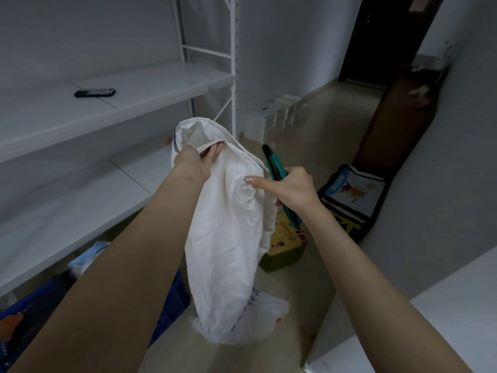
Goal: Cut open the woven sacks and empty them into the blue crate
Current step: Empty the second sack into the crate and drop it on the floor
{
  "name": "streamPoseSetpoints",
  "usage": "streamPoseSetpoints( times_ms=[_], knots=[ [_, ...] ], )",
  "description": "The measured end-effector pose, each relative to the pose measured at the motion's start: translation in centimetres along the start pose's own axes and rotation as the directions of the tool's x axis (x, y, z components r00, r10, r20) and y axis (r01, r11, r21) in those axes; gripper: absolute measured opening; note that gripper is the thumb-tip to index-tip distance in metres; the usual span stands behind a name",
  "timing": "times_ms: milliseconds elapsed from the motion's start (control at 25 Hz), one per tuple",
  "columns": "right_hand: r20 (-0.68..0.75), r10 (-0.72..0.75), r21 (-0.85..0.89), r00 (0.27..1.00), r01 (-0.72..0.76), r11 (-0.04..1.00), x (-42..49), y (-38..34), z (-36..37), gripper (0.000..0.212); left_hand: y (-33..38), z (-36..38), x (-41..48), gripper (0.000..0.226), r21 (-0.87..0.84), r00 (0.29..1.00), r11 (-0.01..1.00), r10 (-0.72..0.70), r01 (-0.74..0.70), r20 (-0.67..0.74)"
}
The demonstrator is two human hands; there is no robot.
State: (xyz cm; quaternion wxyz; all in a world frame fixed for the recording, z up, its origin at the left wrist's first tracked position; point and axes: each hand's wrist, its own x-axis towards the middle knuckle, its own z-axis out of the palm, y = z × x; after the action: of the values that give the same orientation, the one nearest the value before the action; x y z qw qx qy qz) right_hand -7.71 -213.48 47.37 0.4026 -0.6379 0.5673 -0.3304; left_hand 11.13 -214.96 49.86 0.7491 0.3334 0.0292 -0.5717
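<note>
A white woven sack point(231, 238) hangs in the air in the middle of the view, limp and creased. My left hand point(196, 162) grips its upper edge, fingers tucked inside the fold. My right hand point(290, 187) holds a teal and black utility knife point(274, 168), point up, while its forefinger presses the sack's right side. The blue crate point(172, 300) stands on the floor at lower left, mostly hidden behind my left forearm, with light-coloured packages showing in it.
White metal shelving point(107, 103) runs along the left, with a dark phone point(94, 92) on its upper board. On the floor to the right lie a yellow-green box point(285, 246) and a printed black bag point(352, 195). A white surface point(430, 319) edges the lower right.
</note>
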Motion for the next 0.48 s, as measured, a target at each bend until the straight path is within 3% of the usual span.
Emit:
streamPoseSetpoints(
  times_ms=[160, 320, 400, 480],
  knots=[
    [-0.039, -0.005, -0.076, 0.999, 0.002, 0.997, 0.1, -2.3, -1.0, 0.066, -1.0, 2.0, 0.8, 0.04, 0.078, 0.99, 0.988, 0.126, -0.131, 0.063],
    [-0.017, 0.005, -0.283, 1.0, -0.009, 0.959, 0.6, -3.2, -2.5, 0.05, -1.6, 4.1, 0.0, 0.032, -0.054, 0.996, 0.995, 0.086, -0.085, 0.021],
    [-0.061, 0.015, -0.392, 0.998, -0.038, 0.919, 1.4, -3.1, -3.3, 0.04, -1.7, 4.7, -0.1, 0.03, -0.002, 0.997, 0.997, 0.078, -0.078, 0.015],
    [-0.102, 0.01, -0.381, 0.995, -0.049, 0.923, 2.3, -3.0, -3.6, 0.043, -1.6, 5.1, -0.1, 0.031, 0.039, 0.994, 0.994, 0.097, -0.099, 0.042]
  ],
)
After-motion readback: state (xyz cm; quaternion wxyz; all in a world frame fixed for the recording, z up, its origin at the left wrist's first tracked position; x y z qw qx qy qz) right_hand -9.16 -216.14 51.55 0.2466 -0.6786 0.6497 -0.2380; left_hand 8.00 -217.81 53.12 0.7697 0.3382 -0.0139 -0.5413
